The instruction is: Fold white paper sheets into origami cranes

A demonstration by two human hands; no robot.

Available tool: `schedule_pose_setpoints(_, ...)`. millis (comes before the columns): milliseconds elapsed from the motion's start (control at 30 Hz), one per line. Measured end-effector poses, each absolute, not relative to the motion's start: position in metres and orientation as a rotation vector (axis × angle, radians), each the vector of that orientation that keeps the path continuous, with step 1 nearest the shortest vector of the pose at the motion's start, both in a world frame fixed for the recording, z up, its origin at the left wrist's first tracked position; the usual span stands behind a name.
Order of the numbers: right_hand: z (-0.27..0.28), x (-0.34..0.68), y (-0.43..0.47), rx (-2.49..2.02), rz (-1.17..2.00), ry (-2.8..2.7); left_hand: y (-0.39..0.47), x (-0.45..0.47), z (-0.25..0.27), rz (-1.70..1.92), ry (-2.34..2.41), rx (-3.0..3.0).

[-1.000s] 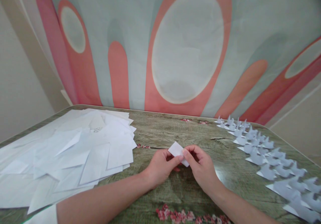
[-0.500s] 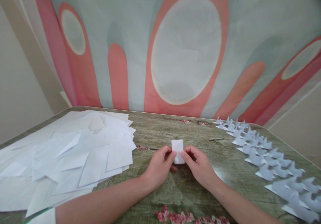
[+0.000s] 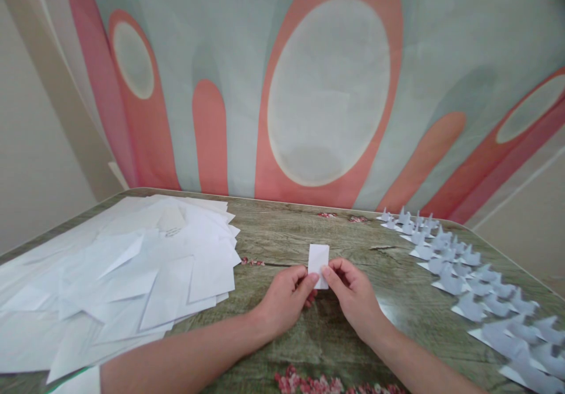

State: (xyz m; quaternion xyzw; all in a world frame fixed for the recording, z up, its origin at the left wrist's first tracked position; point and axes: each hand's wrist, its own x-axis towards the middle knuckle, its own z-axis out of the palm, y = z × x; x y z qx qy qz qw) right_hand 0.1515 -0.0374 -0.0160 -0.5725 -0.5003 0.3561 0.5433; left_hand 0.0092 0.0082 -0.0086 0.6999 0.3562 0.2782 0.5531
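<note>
A small folded piece of white paper [image 3: 318,260] stands upright between my two hands, over the middle of the table. My left hand [image 3: 286,294] pinches its lower left part, the thumb lying on the near face. On the other edge, my right hand [image 3: 353,291] grips it between thumb and fingers. Some fingertips are hidden behind the paper, and a faint crease line shows on its face.
A wide heap of loose white paper sheets [image 3: 172,291] covers the table's left side. Several rows of folded white paper figures [image 3: 470,306] stand along the right. Behind the wood-patterned table [image 3: 282,229] rises a wall covering [image 3: 241,117] with pink and grey-green shapes.
The folded paper has shifted slightly right and now shows a plainer, narrower face. My left fingers have moved right with it, and the view has tilted a little.
</note>
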Motion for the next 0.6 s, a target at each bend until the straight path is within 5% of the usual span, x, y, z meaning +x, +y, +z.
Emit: schedule_pose_setpoints(600,-0.0164,0.1513,-0.0370,-1.347,0.864,-1.072,0.0073,0.0044,-0.0080,0.623,0.787,1.639)
